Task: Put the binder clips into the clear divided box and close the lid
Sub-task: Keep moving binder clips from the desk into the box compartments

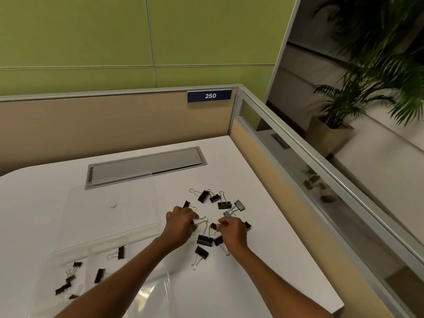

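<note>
Black steel binder clips with silver wire handles (224, 204): loose on the white table (229, 168), centre-right, long axes pointing every way.
Clear divided plastic box (96, 253): near left, its lid (110, 214) laid open flat toward the far side. Several clips lie in its compartments; boxed clip (121, 252) has its handles pointing left.
Left grip (181, 222): palm down, fingers curled on a wire-handled clip (202, 220), handles pointing right.
Right grip (234, 230): palm down, fingertips pinching a small clip (213, 226).

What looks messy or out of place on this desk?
Loose binder clips lie scattered on the white desk beside the open clear divided box; only a few sit inside it. Nothing looks damaged.
</note>
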Tool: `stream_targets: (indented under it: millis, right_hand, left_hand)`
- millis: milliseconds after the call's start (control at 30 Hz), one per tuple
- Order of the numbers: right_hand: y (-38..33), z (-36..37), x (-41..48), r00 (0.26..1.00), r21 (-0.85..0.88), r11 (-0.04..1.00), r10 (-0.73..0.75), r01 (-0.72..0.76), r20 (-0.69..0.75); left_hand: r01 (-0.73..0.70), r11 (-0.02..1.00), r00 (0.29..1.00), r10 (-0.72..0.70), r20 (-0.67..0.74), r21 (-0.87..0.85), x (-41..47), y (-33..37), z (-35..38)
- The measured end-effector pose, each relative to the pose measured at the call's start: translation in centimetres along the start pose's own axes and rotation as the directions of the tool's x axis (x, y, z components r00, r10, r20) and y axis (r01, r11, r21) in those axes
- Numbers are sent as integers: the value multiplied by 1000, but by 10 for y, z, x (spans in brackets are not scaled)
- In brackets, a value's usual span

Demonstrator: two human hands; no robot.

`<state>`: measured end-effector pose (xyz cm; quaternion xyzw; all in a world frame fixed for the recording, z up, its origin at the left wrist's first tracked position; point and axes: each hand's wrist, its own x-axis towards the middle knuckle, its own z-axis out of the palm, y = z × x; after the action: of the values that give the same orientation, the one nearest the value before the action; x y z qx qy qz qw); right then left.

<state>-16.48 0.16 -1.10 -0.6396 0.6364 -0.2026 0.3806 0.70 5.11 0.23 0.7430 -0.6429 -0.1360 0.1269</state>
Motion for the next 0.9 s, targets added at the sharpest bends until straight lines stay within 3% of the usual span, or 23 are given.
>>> stream_targets:
  millis: [400, 900]
  right_hand:
    - [24, -22, 42, 999, -92, 995, -37, 35, -24]
    - [36, -12, 72, 960, -431, 859, -261, 277, 99]
  left_hand:
    - [-57, 997, 996, 54, 76, 45, 42, 23, 33]
    - [-349, 918, 934, 324, 152, 189, 63, 24, 64]
